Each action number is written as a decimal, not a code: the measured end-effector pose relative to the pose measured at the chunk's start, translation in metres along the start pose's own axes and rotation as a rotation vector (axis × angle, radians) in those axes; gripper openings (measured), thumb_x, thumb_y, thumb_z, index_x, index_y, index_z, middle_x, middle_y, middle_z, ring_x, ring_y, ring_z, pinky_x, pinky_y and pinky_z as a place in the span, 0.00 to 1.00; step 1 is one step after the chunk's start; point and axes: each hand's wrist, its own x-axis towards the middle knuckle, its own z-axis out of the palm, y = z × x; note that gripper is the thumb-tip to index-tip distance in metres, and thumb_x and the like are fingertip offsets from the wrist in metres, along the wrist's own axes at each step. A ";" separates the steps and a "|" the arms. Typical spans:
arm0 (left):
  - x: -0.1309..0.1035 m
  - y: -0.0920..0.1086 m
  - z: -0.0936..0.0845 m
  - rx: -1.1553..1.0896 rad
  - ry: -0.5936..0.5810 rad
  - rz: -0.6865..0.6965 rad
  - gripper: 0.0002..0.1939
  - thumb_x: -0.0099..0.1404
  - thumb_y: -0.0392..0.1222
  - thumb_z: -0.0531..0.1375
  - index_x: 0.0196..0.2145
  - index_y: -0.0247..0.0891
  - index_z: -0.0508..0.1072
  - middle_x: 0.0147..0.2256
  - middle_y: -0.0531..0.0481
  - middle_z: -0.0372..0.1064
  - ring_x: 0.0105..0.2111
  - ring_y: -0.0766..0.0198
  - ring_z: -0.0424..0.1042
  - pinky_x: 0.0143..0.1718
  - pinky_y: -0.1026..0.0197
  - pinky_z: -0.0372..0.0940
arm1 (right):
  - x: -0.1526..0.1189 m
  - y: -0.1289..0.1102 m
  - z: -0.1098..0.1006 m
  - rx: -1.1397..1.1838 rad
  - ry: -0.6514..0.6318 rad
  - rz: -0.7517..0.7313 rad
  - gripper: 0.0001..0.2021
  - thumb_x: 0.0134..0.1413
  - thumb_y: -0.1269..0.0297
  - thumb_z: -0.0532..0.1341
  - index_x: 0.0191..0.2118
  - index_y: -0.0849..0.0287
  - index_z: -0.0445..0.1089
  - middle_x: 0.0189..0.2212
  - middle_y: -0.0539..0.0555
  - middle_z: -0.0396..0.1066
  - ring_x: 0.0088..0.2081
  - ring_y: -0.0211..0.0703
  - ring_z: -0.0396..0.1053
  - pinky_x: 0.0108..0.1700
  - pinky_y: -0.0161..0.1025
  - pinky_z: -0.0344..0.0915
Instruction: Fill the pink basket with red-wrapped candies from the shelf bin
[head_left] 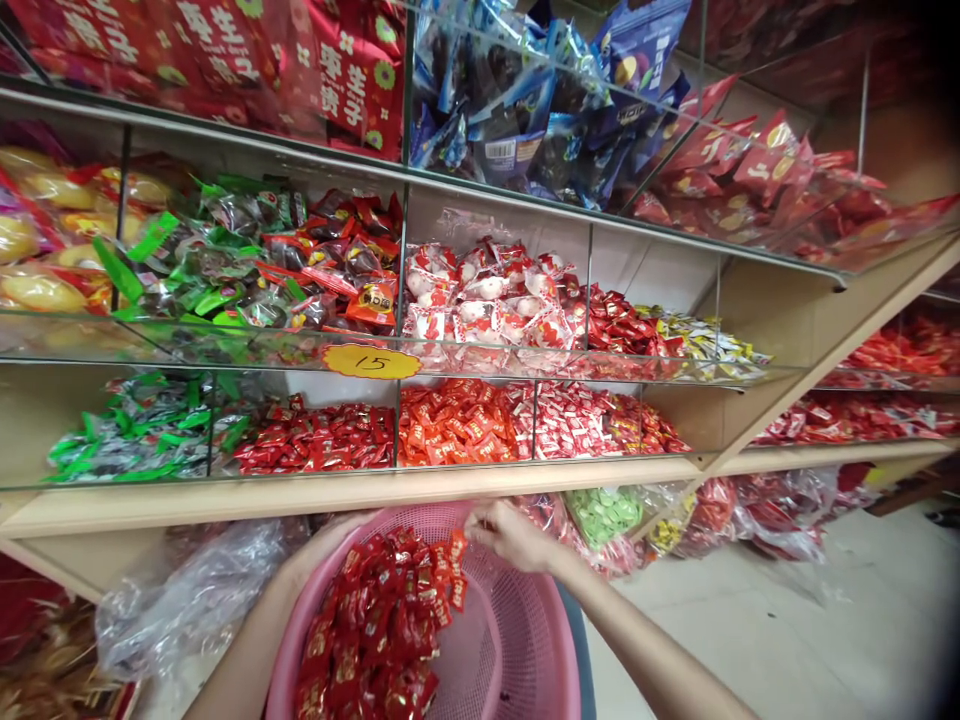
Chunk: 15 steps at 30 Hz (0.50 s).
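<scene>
A round pink plastic basket [551,630] with mesh walls is tilted below the shelves. Red wrapped candies [367,620] lie heaped on its left side, and its right side shows bare floor. My left hand [334,538] is at the far left rim, closed against the basket, its fingers mostly hidden. Over the far rim, my right hand [506,535] has its fingers pinched together at an orange-red wrapped candy [456,548] at the edge of the heap.
Glass-fronted wooden shelves [360,497] hold sorted sweets, with orange candies [457,425] and dark red candies [315,438] in the lowest row. A yellow price tag [371,361] reads 15. Under the shelf lie a clear plastic bag [199,590] and bagged green sweets [607,515].
</scene>
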 end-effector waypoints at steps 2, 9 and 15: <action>0.000 0.000 -0.001 0.008 0.010 -0.001 0.14 0.62 0.44 0.59 0.43 0.33 0.72 0.47 0.44 0.70 0.49 0.56 0.68 0.56 0.46 0.54 | -0.002 0.014 0.011 -0.145 -0.100 0.076 0.07 0.49 0.74 0.56 0.25 0.61 0.69 0.25 0.50 0.68 0.30 0.37 0.63 0.33 0.32 0.58; 0.003 -0.005 -0.009 0.015 -0.014 -0.009 0.16 0.62 0.46 0.59 0.44 0.33 0.72 0.45 0.44 0.71 0.48 0.56 0.69 0.54 0.46 0.56 | 0.005 0.034 0.035 -0.345 -0.345 0.306 0.15 0.36 0.82 0.59 0.11 0.60 0.56 0.12 0.45 0.54 0.21 0.36 0.60 0.23 0.32 0.54; 0.001 -0.004 -0.007 0.005 -0.033 -0.028 0.17 0.63 0.49 0.57 0.43 0.33 0.71 0.45 0.44 0.70 0.47 0.56 0.69 0.52 0.46 0.58 | 0.020 0.046 0.051 -0.302 -0.198 0.406 0.18 0.25 0.84 0.62 0.06 0.60 0.53 0.07 0.44 0.50 0.18 0.37 0.61 0.21 0.32 0.58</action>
